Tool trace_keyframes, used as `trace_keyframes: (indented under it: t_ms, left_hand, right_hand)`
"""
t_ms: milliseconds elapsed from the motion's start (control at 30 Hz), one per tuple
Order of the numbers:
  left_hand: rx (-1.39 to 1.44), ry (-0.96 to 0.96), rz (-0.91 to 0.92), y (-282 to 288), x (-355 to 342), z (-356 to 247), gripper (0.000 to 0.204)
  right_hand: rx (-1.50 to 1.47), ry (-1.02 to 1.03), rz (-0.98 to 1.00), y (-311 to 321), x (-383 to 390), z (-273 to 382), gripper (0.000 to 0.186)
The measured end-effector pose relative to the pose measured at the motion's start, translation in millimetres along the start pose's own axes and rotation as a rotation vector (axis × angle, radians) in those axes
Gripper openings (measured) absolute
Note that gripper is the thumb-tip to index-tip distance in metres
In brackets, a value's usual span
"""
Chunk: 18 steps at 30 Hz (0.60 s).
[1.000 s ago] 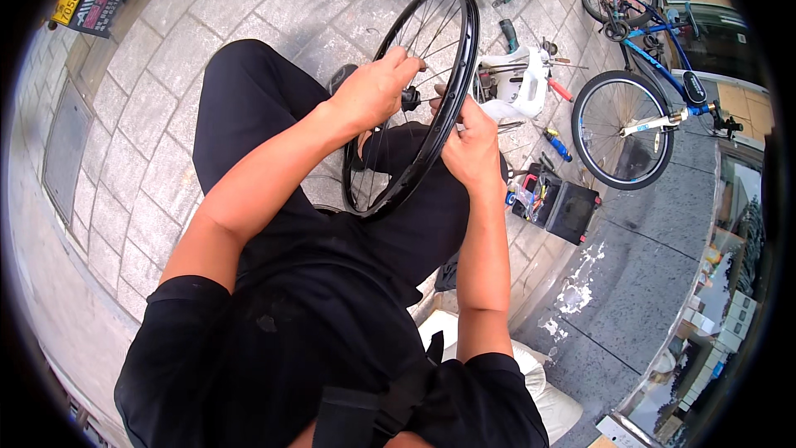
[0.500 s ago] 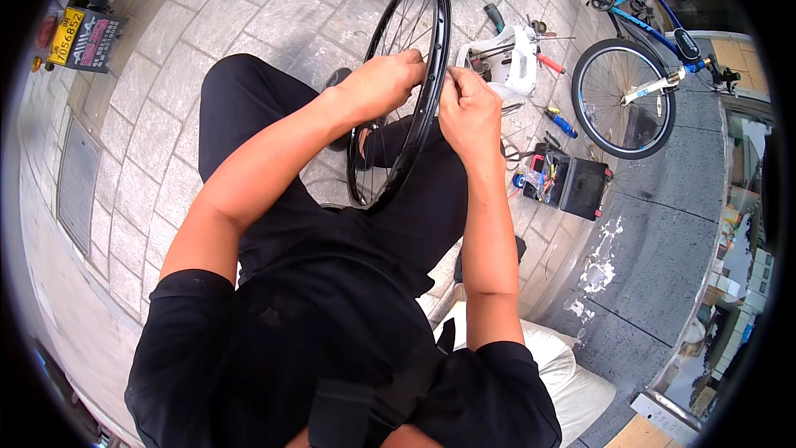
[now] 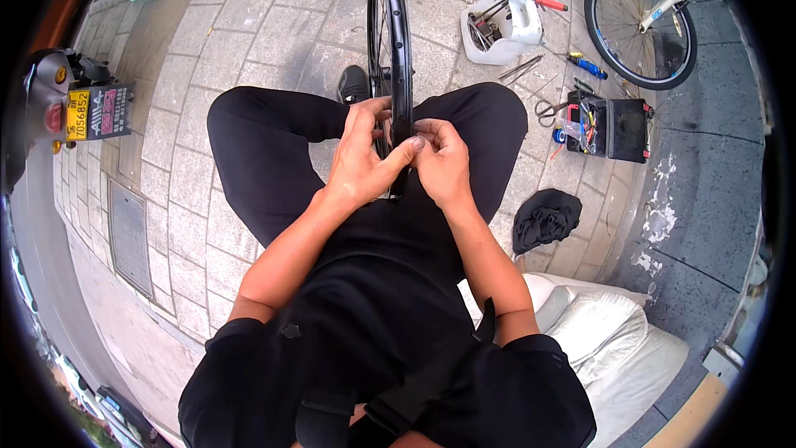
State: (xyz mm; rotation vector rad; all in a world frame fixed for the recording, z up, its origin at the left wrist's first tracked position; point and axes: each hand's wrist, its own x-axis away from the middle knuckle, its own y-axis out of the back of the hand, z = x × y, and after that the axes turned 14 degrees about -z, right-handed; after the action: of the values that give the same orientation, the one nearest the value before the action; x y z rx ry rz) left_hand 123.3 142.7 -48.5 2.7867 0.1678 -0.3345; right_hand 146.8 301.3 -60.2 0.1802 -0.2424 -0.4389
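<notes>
A black bicycle wheel (image 3: 400,41) with a bare rim and thin spokes stands upright between my knees, its near edge close to my lap. My left hand (image 3: 358,153) grips the rim from the left, fingers at the spoke side and thumb laid over the rim's outer face. From the right, my right hand (image 3: 444,162) pinches the same stretch of rim with curled fingers. The two hands almost meet there, thumb tips close together. Whether something small sits between those fingertips is hidden.
A cut white plastic jug (image 3: 531,29) holds tools on the paving, right of the wheel. Near it are a blue-handled screwdriver (image 3: 589,65), scissors (image 3: 547,113) and an opened black toolbox (image 3: 628,129). A bicycle (image 3: 643,25) lies farther right; black cloth (image 3: 547,220) is nearer.
My hands have come down the rim toward my lap and closer together. The wheel now stands straighter and farther left against my body, and my view has shifted.
</notes>
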Motion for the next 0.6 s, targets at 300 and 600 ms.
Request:
trace_keyframes:
  t_ms: [300,600]
  left_hand:
    - [0.11,0.18,-0.099,18,-32,12,0.02]
    - [-0.056,0.271,-0.138,55,-69,8,0.029]
  right_hand:
    - [-0.991,-0.882,0.39,-49,-37,-33,0.006]
    - [-1.016,-0.852,0.574,-86,-29,-13,0.01]
